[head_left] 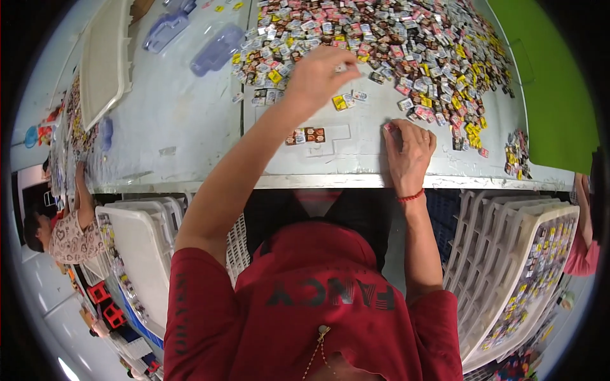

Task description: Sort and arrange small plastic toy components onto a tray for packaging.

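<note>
My left hand (318, 76) is raised over the near edge of a big pile of small coloured packets (394, 44), with a small pale packet (343, 66) pinched in its fingertips. My right hand (412, 149) rests on the grey table (190, 127) near the front edge, fingers closed on a pink packet (389, 127). Between the hands lies a clear moulded insert (330, 136) holding three brown and orange packets (305, 135) at its left end.
Two clear plastic trays (216, 47) and a white tray (105, 57) lie far left on the table. A green surface (546, 82) is at right. Stacked white crates (508, 254), one filled with packets, stand below right; more (143, 247) below left. Other people sit left (67, 235) and right (584, 247).
</note>
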The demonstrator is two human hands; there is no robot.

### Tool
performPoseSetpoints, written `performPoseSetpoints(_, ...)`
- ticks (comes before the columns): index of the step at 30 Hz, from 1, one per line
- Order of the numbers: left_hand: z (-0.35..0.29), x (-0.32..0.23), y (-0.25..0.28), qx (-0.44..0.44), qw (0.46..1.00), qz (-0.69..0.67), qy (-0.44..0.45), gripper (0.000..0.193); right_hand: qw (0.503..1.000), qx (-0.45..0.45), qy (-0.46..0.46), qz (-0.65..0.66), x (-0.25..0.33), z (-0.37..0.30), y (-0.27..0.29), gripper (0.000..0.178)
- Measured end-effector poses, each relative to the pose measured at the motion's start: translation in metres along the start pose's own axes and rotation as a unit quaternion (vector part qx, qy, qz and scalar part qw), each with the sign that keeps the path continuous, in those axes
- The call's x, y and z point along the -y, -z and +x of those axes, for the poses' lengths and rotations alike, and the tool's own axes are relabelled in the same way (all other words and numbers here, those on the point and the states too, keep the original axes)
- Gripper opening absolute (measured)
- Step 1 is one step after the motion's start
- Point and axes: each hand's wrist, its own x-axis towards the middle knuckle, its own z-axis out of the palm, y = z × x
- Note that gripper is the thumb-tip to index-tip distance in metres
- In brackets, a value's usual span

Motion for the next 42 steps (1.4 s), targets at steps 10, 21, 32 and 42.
performPoseSetpoints(10, -0.096, -0.035, 0.017, 0.052, 0.995, 0.083, -0.017, 0.023, 0.975, 0.126, 0.132, 0.124, 0.030, 0.019, -0.012, 0.025)
performPoseSetpoints(21, -0.115, -0.025, 0.008, 0.003, 0.999, 0.050, 0.001, 0.020, 0.981, 0.086, 0.128, 0.118, 0.034, 0.003, -0.032, 0.024)
performPoseSetpoints(32, -0.115, -0.018, 0.014, 0.030, 0.999, 0.012, 0.007, 0.019, 0.927, 0.147, 0.310, -0.149, 0.052, 0.008, -0.007, 0.036)
performPoseSetpoints(42, -0.106, -0.015, 0.042, 0.057, 0.998, 0.011, 0.013, 0.040, 0.953, 0.144, 0.265, -0.023, 0.029, 0.051, -0.015, 0.040)
